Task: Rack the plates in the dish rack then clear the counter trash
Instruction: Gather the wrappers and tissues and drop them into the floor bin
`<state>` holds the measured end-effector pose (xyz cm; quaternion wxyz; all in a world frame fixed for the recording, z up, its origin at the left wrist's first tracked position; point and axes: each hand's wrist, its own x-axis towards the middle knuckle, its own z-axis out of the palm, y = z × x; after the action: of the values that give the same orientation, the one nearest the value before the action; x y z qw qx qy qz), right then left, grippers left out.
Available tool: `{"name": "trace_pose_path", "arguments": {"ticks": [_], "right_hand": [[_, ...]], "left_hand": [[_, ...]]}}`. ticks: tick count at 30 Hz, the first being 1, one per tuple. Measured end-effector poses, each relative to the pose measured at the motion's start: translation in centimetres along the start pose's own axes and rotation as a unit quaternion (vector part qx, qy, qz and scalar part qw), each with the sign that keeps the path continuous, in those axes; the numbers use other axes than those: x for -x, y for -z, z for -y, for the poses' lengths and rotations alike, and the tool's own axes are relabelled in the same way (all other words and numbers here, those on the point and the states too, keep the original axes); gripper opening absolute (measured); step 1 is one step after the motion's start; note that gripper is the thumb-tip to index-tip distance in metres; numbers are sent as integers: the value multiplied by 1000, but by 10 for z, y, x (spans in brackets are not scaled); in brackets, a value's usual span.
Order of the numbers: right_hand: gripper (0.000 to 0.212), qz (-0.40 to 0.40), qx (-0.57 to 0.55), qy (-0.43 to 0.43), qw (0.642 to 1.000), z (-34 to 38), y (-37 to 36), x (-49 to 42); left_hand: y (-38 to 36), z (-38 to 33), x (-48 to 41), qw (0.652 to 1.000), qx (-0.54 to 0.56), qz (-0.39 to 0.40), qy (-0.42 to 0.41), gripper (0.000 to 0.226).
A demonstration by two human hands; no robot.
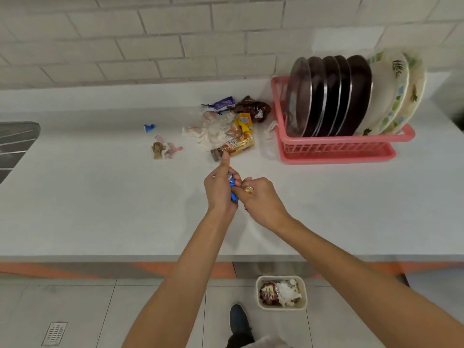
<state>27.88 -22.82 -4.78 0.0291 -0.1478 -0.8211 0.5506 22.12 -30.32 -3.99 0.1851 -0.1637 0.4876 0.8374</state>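
Observation:
Several dark steel plates (326, 96) and pale patterned plates (391, 96) stand upright in the pink dish rack (339, 149) at the back right of the white counter (100, 197). A heap of wrappers (226, 129) lies left of the rack, among them a golden packet (238, 145), a purple wrapper (221, 103) and a brown bag (253, 108). Over the counter's middle my left hand (219, 192) grips a blue wrapper (233, 188), forefinger pointing up. My right hand (261, 199) meets it, pinching a small orange scrap (248, 189).
A blue scrap (150, 127) and a crumpled brown and pink scrap (163, 149) lie left of the heap. A sink edge (15, 144) shows at far left. On the floor below the counter stands a small bin (281, 307) holding wrappers, beside my shoe (238, 320).

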Motion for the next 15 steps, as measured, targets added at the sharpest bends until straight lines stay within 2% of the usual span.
{"name": "trace_pose_path", "arguments": {"ticks": [5, 9, 12, 15], "right_hand": [[60, 3, 90, 50, 995, -24, 57, 60], [62, 7, 133, 45, 990, -46, 105, 113], [59, 13, 141, 41, 989, -62, 136, 155], [56, 18, 132, 21, 991, -79, 157, 193]], "left_hand": [[-9, 17, 43, 990, -111, 14, -83, 51], [-9, 61, 95, 956, -250, 65, -139, 61], [-11, 97, 137, 933, -302, 93, -172, 66], [-15, 126, 177, 925, -324, 100, -169, 68]]}}
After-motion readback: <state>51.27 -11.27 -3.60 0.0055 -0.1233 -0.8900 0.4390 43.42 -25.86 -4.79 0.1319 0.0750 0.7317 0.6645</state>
